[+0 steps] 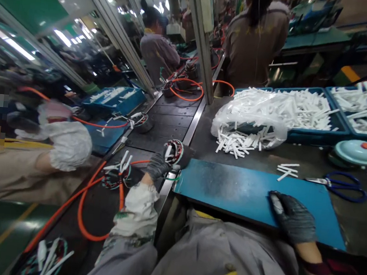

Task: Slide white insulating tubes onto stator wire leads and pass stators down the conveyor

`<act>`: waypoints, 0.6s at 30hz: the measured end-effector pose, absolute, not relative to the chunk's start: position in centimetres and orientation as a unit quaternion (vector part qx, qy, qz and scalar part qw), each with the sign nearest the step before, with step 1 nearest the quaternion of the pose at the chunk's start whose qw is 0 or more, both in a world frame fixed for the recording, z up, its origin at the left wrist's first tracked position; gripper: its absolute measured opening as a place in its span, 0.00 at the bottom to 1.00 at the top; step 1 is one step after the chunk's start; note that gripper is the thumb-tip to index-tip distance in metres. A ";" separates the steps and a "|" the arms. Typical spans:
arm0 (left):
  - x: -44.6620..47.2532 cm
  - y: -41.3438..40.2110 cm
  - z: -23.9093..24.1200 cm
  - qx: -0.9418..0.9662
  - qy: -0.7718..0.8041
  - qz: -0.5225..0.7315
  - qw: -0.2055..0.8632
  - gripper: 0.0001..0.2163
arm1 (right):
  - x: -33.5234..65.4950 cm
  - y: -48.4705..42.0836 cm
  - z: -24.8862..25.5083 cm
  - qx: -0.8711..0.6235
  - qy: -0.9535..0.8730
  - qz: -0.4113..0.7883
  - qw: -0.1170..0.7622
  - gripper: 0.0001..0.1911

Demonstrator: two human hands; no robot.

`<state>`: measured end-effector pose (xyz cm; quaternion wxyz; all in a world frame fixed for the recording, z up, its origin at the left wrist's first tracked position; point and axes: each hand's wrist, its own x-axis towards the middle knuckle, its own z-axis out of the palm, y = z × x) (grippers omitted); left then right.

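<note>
My left hand (158,165), in a dark glove with a white sleeve cover, grips the near side of a round dark part with a ring of red, white and dark wires (175,150). That part sits at the metal edge of the conveyor, by the corner of a blue board (228,180). White tubing shows among its wires. My right hand (294,219), also in a dark glove, lies on the board's right half near its front edge, holding nothing I can see. Beyond it are a few short white tubes (287,170) and blue-handled scissors (347,187).
Blue bins of white tubes (306,108) and a clear plastic bag (253,114) stand at the back right, near a light-blue lidded container (357,152). Wired parts with orange cables (80,214) occupy the conveyor (169,119). A co-worker's sleeve (70,144) reaches in from the left.
</note>
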<state>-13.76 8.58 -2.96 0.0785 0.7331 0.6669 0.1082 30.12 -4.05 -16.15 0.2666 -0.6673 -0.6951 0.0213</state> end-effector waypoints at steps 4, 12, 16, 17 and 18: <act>-11.4 6.3 -3.5 0.796 0.591 0.041 0.124 0.38 | 30.1 -4.1 -15.2 -0.664 -0.701 0.017 0.261 0.29; -3.2 4.4 -3.3 0.922 0.338 0.023 0.188 0.41 | 30.3 -4.2 -14.2 -0.651 -0.710 0.043 0.264 0.27; -2.8 4.6 -2.1 0.886 0.304 0.132 0.324 0.47 | 30.4 -4.7 -12.4 -0.599 -0.719 0.088 0.341 0.19; -2.8 4.7 -1.8 0.863 0.310 0.159 0.366 0.47 | 30.1 -4.5 -11.7 -0.582 -0.722 0.098 0.361 0.17; -2.6 4.9 -1.5 0.840 0.329 0.176 0.393 0.44 | 29.7 -4.2 -11.0 -0.562 -0.728 0.109 0.377 0.15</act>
